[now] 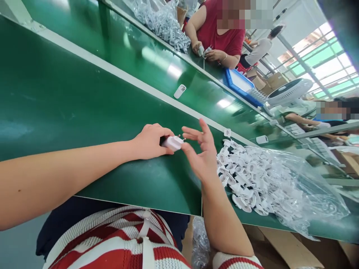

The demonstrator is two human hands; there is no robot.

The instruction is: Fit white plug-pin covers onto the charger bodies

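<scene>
A white two-pin plug adapter [173,143] is pinched between the thumb and fingers of my left hand [151,141], just above the green bench. Its two metal pins point to the right. My right hand [202,151] is beside those pins with its fingers spread and its thumb tip close to the adapter; whether the thumb touches it I cannot tell. To the right of my right hand lies a heap of white plastic plug parts [249,172], spilling from a clear plastic bag [316,186].
Beyond the pale rail, single white adapters [180,91] lie on the shiny green belt [134,61]. Across it, a person in a red top [224,43] handles white parts near a blue tray [242,86]. Cardboard boxes [288,243] stand below the bench at right.
</scene>
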